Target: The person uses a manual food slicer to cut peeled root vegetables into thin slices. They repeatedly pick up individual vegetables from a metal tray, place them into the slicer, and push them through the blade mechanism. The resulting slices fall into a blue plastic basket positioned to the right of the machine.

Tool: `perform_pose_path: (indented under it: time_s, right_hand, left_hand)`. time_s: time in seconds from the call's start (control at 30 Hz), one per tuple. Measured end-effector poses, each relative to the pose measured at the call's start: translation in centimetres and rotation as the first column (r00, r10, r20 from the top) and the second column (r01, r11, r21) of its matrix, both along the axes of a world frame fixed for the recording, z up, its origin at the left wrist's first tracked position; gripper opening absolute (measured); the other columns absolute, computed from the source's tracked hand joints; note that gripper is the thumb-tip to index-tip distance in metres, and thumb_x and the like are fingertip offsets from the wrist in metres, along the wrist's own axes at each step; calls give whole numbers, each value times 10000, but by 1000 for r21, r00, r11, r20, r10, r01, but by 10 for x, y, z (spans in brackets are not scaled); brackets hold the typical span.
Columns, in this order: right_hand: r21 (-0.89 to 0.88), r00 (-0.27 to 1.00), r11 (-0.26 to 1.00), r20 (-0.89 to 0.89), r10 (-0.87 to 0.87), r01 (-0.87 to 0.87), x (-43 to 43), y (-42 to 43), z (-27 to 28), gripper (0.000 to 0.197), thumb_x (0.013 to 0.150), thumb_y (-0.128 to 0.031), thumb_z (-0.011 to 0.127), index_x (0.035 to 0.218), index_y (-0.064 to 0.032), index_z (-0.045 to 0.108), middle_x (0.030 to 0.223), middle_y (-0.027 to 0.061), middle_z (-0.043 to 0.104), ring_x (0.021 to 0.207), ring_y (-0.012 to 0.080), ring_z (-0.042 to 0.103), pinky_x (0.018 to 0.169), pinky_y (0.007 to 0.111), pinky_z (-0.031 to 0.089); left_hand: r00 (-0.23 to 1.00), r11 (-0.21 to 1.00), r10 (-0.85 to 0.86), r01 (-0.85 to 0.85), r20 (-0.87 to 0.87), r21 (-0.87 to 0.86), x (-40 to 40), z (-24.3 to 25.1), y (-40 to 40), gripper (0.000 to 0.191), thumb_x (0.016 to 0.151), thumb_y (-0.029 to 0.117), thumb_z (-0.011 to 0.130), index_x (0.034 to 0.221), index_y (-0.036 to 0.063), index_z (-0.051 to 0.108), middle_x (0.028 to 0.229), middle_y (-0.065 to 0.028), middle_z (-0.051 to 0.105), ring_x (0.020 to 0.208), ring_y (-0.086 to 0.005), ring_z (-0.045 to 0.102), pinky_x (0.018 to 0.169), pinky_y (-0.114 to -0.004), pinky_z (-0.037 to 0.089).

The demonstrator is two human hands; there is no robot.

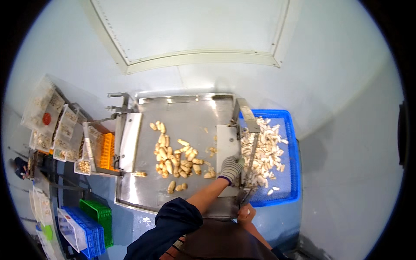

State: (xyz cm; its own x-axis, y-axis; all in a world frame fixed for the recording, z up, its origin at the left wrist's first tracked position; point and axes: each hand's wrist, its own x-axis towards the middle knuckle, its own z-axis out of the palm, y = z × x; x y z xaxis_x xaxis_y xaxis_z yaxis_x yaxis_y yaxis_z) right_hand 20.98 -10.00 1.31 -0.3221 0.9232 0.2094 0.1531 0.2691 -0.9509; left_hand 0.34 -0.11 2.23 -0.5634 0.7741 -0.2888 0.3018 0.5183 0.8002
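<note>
My left hand (231, 168), in a striped knit glove, lies at the edge of a white cutting board (224, 139), beside the metal cutter frame (252, 122); what its fingertips touch is hard to make out. Bare, my right hand (246, 213) is closed round the cutter's handle, of which a pale end shows, at the table's near right corner. Many whole mushrooms (175, 159) lie heaped on the stainless-steel table (188, 117). Right of the cutter, pale sliced pieces (265, 149) fill much of a blue plastic basket (292, 162).
At the table's left end stands a second cutter (125, 110) with a white board (131, 143). Clear bins (68, 133) of mushrooms and an orange crate (107, 151) are beyond it. Green (107, 221) and blue (96, 240) crates stand lower left. A person (20, 167) is far left.
</note>
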Motion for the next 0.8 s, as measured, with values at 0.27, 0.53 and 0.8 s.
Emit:
perform_pose_path:
  time_s: [0.27, 0.53, 0.8]
  right_hand:
    - [-7, 1000, 1000, -9, -13, 13, 9, -1, -20, 279, 783, -196, 438, 559, -34, 405, 459, 74, 365, 390, 169, 377, 386, 320, 297]
    - [23, 1000, 999, 2, 24, -24, 3, 3, -4, 275, 788, -192, 434, 568, -31, 407, 468, 76, 376, 391, 180, 386, 390, 318, 306]
    - [62, 999, 998, 41, 11, -14, 1, 1, 0, 297, 787, -219, 432, 555, -40, 392, 467, 84, 371, 373, 199, 377, 387, 336, 307]
  left_hand:
    - [815, 883, -274, 2, -512, -469, -115, 35, -46, 300, 768, 296, 572, 848, 21, 658, 875, -167, 652, 816, -304, 631, 722, -369, 496]
    - [897, 972, 207, -143, -390, 186, -113, 22, -61, 163, 747, 123, 590, 862, 11, 617, 822, -183, 613, 731, -319, 593, 675, -374, 485]
    - [971, 930, 232, -202, -63, 307, 15, -25, -19, 270, 804, 192, 606, 970, -19, 628, 876, -177, 656, 777, -215, 625, 733, -318, 476]
